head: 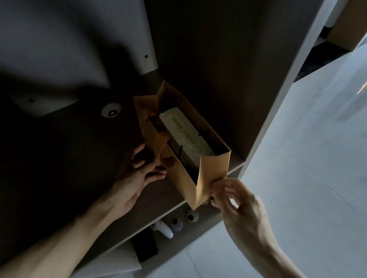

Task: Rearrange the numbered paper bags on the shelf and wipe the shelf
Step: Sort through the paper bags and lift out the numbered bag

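The near corner fold of one brown paper bag (180, 177) is pinched between thumb and fingertips (215, 185) of the right hand (236, 205), while the left hand (136, 174) is laid with loosely spread fingers against the bag's long side, nothing seen to be gripped. The bag is stood at the front edge of the dark shelf (79, 149), close to the pale upright panel (270, 117) on the right, with bare board to its left. One pale packet with green lettering (187, 139) is held inside the open top; two small round jars (184, 219) are seen on the level below.
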`<action>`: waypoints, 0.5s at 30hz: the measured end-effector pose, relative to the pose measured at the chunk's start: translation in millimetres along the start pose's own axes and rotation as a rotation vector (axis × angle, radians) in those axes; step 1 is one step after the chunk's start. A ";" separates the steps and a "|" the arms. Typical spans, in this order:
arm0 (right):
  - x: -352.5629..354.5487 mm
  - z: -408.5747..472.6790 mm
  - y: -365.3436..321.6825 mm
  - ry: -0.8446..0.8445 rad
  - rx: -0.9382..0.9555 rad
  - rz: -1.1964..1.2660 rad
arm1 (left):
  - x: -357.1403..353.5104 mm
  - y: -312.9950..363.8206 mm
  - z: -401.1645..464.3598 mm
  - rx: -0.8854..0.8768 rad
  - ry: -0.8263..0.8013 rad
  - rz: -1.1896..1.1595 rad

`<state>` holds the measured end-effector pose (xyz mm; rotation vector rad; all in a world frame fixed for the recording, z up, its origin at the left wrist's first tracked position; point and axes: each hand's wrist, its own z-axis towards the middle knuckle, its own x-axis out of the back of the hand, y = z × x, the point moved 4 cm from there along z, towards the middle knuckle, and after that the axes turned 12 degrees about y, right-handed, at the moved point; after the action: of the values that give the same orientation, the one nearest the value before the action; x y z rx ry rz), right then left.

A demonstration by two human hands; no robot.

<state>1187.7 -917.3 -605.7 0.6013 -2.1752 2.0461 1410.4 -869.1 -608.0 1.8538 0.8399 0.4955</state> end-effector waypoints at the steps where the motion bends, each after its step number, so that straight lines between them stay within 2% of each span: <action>1: 1.1 6.2 0.8 0.010 0.002 0.007 | -3.8 1.9 2.7 0.006 -0.017 0.004; 10: 8.8 64.9 -9.9 0.032 -0.037 -0.022 | -46.1 24.9 27.2 -0.069 -0.104 0.065; 15: 7.2 68.4 -16.2 -0.026 -0.005 0.008 | -52.5 28.6 32.9 -0.156 -0.126 0.207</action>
<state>1200.1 -985.9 -594.6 0.6231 -2.2004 2.0479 1406.0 -935.7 -594.0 1.8153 0.5134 0.5510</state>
